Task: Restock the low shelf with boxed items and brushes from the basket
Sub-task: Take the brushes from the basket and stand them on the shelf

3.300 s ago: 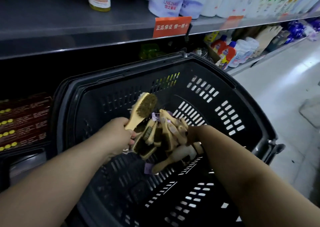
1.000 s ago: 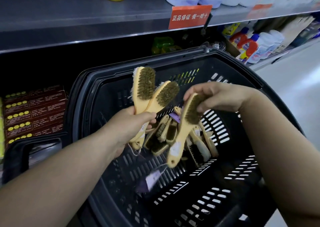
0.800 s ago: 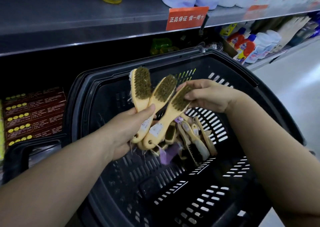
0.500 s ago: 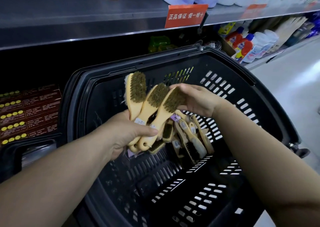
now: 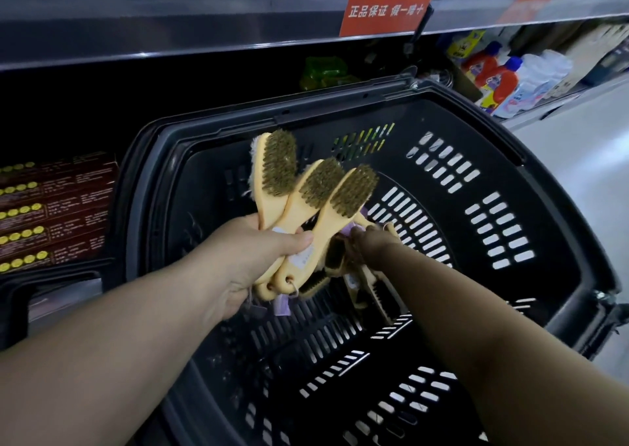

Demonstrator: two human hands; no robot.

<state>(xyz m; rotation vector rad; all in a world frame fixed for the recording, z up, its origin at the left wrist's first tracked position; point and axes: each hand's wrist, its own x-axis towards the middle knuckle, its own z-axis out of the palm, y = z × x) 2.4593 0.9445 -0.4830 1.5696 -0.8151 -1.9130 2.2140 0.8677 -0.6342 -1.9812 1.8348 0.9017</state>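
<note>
My left hand point(image 5: 250, 258) grips the handles of three wooden brushes point(image 5: 308, 195) with brown bristles, fanned upward above the black plastic basket point(image 5: 531, 214). My right hand point(image 5: 371, 243) reaches down into the pile of remaining brushes point(image 5: 366, 285) on the basket floor; its fingers are hidden behind the held brushes and the wrist, so its grip does not show. Purple tags hang from the brush handles. Dark red boxes point(image 5: 58, 207) with yellow dots stand stacked on the low shelf at the left.
A grey metal shelf edge point(image 5: 170, 33) with an orange price tag point(image 5: 384, 9) runs above the basket. Detergent bottles point(image 5: 500, 78) stand on the low shelf at the right. Pale floor point(image 5: 578, 159) lies to the right. A black tray edge point(image 5: 51, 278) sits at lower left.
My right hand has let go of the third brush, now held in my left hand with the other two, and has dropped down into the brush pile in the basket.
</note>
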